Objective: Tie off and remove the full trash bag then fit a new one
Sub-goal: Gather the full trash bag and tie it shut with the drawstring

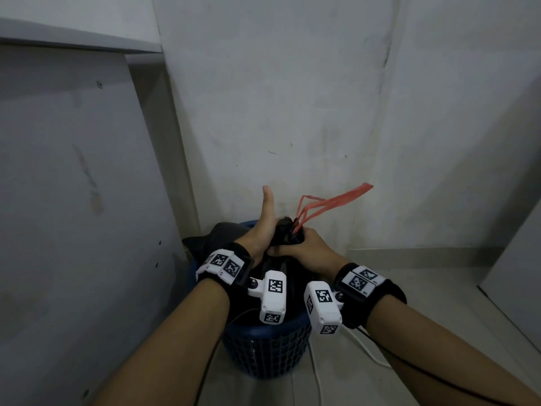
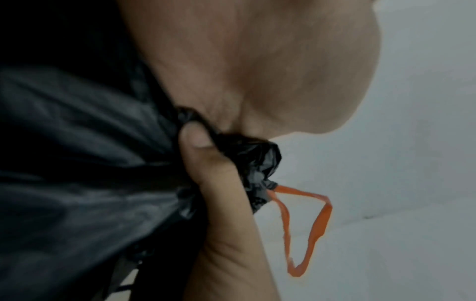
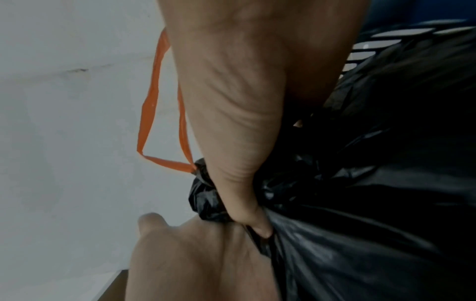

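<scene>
Plastic bunched in my right hand (image 1: 304, 244): fingers curl round the gathered neck of the black trash bag (image 3: 360, 234), which sits in the blue basket (image 1: 263, 356) below my wrists. My left hand (image 1: 262, 230) presses beside it, thumb up; whether its fingers grip too, I cannot quite tell. The orange drawstring (image 2: 304, 230) loops loose past my knuckles. If my grip slackens, the neck could spring open untied.
</scene>
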